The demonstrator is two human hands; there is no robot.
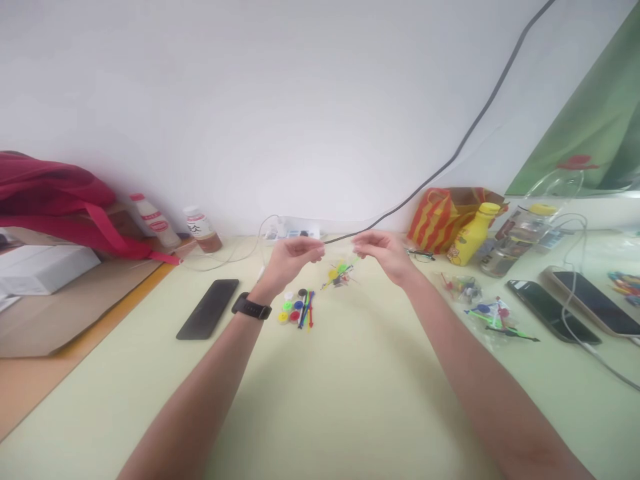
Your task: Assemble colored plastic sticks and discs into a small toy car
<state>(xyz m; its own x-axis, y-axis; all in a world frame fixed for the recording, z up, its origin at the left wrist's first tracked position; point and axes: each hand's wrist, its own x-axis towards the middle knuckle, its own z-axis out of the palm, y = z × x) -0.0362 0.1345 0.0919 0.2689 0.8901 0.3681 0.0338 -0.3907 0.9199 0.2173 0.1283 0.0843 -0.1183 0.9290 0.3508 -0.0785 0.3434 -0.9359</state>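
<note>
A small see-through plastic bag (341,273) with yellow, green and other coloured plastic pieces hangs between my two hands above the table. My left hand (295,259), with a black watch on its wrist, pinches the bag's upper left side. At the upper right side, the fingertips of my right hand (386,255) are closed on the bag too. The film is thin and blurred, so its edges are hard to make out. Below my left hand lie several round coloured discs (283,317) in small groups, beside a row of thin coloured arrow-shaped pieces (307,310).
A black phone (208,309) lies left of the discs. On the right are bagged coloured pieces (495,317), two more phones, a yellow bottle (473,233) and a striped bag (433,217). Bottles (203,230) stand back left. A grey cable (465,140) crosses the wall.
</note>
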